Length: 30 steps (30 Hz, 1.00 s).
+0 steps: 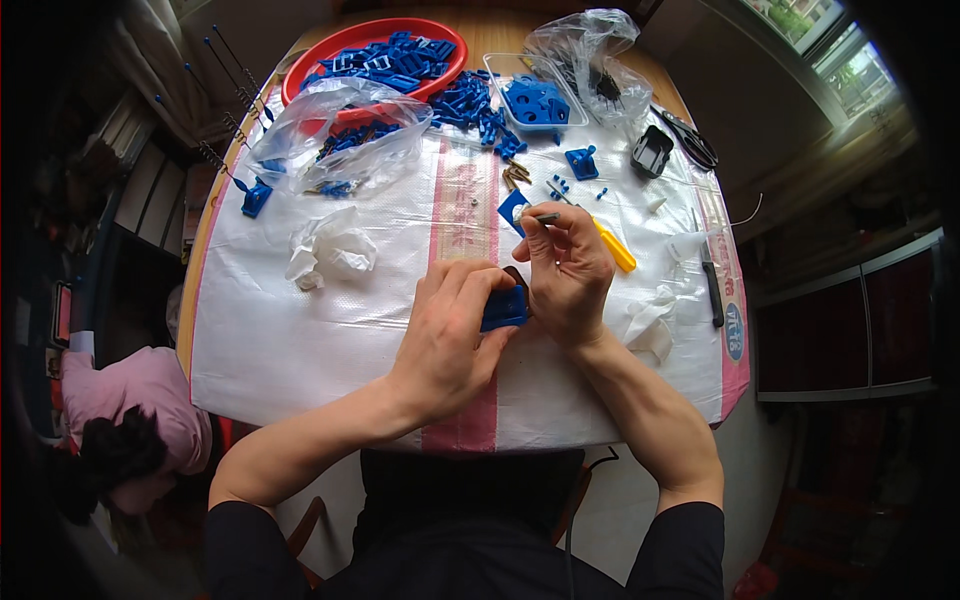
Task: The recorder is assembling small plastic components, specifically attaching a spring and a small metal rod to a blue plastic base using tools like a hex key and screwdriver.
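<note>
Near the middle of the table's front half, my left hand (pixel 440 325) is closed around a small blue plastic part (pixel 505 309), which looks like a shallow box. My right hand (pixel 572 262) is just beside it, thumb and forefinger pinching a small dark, thin piece (pixel 546 217) whose kind I cannot make out. A dark rounded edge shows between the hands, above the blue part. Just beyond my right hand lies a blue plate with a white disc (pixel 514 207). A yellow-handled tool (pixel 614 247), like a screwdriver, is partly hidden behind that hand.
A red basin (pixel 293 82) of blue parts stands far left, near a plastic bag (pixel 350 150). A clear tub (pixel 550 126) holds more. Scissors (pixel 690 138), a black box (pixel 652 152) and a black-handled knife (pixel 713 295) lie right. Springy wires rise left. A person in pink (pixel 150 400) is lower left.
</note>
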### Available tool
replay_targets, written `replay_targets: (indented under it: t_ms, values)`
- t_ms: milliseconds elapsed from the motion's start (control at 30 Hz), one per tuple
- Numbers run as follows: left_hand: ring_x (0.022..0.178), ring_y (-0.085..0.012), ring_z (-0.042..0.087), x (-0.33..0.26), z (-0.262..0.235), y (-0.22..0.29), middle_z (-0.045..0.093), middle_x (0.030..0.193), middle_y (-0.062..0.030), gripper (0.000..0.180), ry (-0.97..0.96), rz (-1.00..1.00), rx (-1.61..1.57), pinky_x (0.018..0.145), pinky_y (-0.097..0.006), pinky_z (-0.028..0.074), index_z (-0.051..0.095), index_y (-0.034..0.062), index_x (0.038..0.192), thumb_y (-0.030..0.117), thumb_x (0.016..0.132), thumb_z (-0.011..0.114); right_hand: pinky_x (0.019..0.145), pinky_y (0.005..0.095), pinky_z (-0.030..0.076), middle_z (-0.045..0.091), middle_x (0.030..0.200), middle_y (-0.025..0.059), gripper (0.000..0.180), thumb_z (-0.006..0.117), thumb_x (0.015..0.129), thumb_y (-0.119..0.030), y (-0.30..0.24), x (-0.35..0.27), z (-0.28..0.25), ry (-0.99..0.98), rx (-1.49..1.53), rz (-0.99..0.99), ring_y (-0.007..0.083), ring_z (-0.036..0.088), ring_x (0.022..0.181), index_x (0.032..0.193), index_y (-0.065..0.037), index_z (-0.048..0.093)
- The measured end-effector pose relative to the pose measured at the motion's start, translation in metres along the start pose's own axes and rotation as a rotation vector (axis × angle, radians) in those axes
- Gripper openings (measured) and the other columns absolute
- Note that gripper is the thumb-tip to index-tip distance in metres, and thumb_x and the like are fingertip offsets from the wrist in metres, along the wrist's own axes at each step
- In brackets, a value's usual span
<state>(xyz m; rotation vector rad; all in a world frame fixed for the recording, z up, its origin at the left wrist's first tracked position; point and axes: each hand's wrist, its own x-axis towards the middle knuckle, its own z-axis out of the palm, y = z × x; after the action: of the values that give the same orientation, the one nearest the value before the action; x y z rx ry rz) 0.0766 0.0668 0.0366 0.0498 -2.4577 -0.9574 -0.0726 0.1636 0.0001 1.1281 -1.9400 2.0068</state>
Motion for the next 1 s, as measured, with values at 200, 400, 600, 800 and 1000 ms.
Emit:
replay_targets:
  t_ms: [200,400,600,800,1000]
  values:
    - [0.119,-0.0385,0.054,0.001,0.010,-0.006,0.057,0.128,-0.0174,0.049,-0.008,-0.028,-0.016,0.102,-0.045,0.046,0.059,0.0019,0.120,-0.002,0.076,0.081,0.060,0.0274,0.058,0.070,0.103,0.0083,0.010,0.069,0.102,-0.005,0.003,-0.003,0.000,-0.037,0.051,-0.038,0.0118,0.070,0.072,0.110,-0.001,0.066]
    - [0.116,-0.0368,0.053,0.006,0.000,-0.018,0.058,0.121,-0.0165,0.044,-0.044,-0.034,-0.003,0.101,-0.045,0.045,0.060,0.0011,0.117,0.004,0.078,0.079,0.059,0.0269,0.058,0.068,0.108,0.0092,0.011,0.069,0.102,-0.004,-0.001,-0.007,-0.001,-0.095,0.085,-0.002,0.0119,0.071,0.074,0.112,0.000,0.065]
    - [0.112,-0.0362,0.054,0.010,0.003,-0.026,0.058,0.115,-0.0158,0.041,-0.028,-0.095,-0.092,0.099,-0.045,0.044,0.061,0.0010,0.113,0.007,0.077,0.080,0.058,0.0258,0.058,0.068,0.109,0.0094,0.012,0.069,0.103,-0.005,-0.008,-0.009,0.001,-0.091,0.097,0.020,0.0116,0.071,0.076,0.113,0.000,0.065]
    - [0.112,-0.0358,0.055,0.006,0.003,-0.020,0.057,0.119,-0.0168,0.041,-0.010,-0.062,-0.036,0.098,-0.044,0.046,0.060,0.0003,0.113,0.006,0.078,0.081,0.059,0.0258,0.059,0.068,0.109,0.0095,0.013,0.069,0.103,-0.007,-0.010,-0.009,0.000,-0.088,0.079,0.053,0.0112,0.071,0.076,0.112,0.001,0.066]
    - [0.118,-0.0374,0.056,0.000,-0.005,-0.009,0.057,0.123,-0.0175,0.043,-0.073,-0.119,-0.047,0.101,-0.044,0.047,0.059,-0.0011,0.115,0.005,0.078,0.081,0.061,0.0261,0.061,0.069,0.108,0.0095,0.013,0.070,0.102,-0.008,-0.009,-0.008,0.000,-0.085,0.067,0.031,0.0109,0.071,0.077,0.112,0.001,0.066]
